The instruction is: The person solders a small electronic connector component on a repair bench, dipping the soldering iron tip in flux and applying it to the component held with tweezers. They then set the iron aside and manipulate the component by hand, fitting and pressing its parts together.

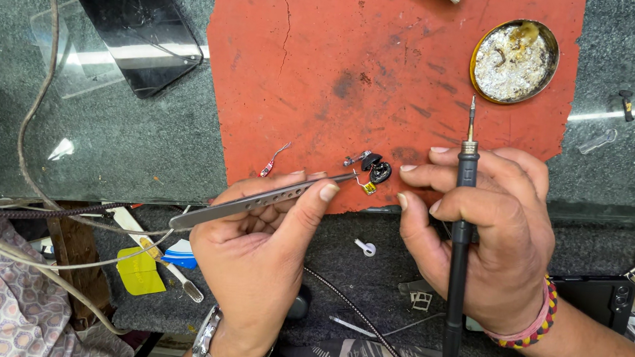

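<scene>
The left hand (260, 234) pinches metal tweezers (255, 201), whose tip touches a tiny black part (376, 171) in the middle of the red mat (319, 65). The right hand (491, 230), fingers wrapped around a soldering iron (463, 213), holds its tip up, away from the part. Soldering looks not yet begun.

You have one view only, from the camera on your head, looking almost straight down at the bench in front of you. It sits close: your left hand (264, 231) and right hand (480, 229) fill the lower middle of the frame, with your forearms running off the bottom edge. The far side of the bench lies at the top, where the worn red rubber mat (387, 63) and the round brass-rimmed tin of grey residue (514, 62) reach the upper edge. The dark speckled countertop (147, 142) spreads left and right past both sides. With no second view, nothing is shared.
</scene>
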A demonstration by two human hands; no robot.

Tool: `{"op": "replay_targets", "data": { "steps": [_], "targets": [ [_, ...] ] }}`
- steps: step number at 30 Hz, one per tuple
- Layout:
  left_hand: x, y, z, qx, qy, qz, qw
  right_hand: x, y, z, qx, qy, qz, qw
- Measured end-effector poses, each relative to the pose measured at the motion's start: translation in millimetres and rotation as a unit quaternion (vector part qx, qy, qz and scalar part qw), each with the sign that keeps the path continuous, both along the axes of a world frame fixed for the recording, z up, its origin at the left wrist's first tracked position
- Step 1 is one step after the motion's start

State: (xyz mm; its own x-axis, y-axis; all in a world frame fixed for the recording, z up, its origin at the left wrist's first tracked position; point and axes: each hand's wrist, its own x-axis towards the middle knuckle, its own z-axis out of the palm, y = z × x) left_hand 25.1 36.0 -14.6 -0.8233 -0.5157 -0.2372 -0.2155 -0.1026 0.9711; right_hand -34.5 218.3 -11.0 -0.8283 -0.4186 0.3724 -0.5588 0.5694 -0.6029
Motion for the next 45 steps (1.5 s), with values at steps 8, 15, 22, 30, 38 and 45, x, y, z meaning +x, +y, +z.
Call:
{"op": "replay_targets", "data": {
  "steps": [8, 15, 22, 30, 38, 45],
  "targets": [
    [10, 4, -12, -0.038, 0.089, -0.015, 0.995, 1, 1, 0, -0.001, -0.001, 0.001, 1.000],
    [11, -4, -15, -0.335, 0.223, -0.149, 0.903, -3, 4, 0, -0.013, 0.044, 0.045, 0.998],
    [-1, -14, -18, -0.390, 0.327, -0.262, 0.820, -4, 4, 5, -0.066, -0.027, 0.023, 0.997],
    [-6, -16, -24, -0.385, 0.363, -0.274, 0.803, -4, -4, 9, -0.078, -0.069, -0.017, 0.994],
    [-7, -15, -31, -0.356, 0.372, -0.260, 0.817, -6, -6, 10, -0.051, -0.047, -0.020, 0.997],
    [-6, -12, -32, -0.355, 0.359, -0.249, 0.827, -5, -2, 8, -0.054, -0.039, -0.006, 0.998]
  ]
}}
